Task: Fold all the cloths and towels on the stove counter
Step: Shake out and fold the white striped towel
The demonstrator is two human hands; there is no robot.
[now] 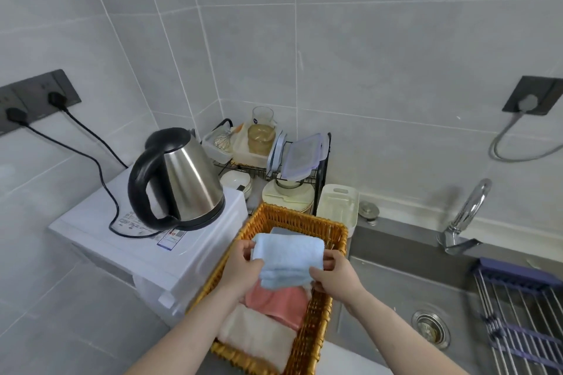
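Both hands (286,271) gripping blue towel (288,259), over basket (307,341)

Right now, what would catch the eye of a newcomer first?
Both hands, left hand and right hand, hold a folded blue towel over a wicker basket. Pink and cream towels lie inside. A steel kettle stands to the left.

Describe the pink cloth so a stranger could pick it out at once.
Find the wicker basket between the white appliance carrying the kettle and the sink. Inside lies the folded pink cloth, below the blue towel held in both hands, beside a cream towel; it's the only pink one.
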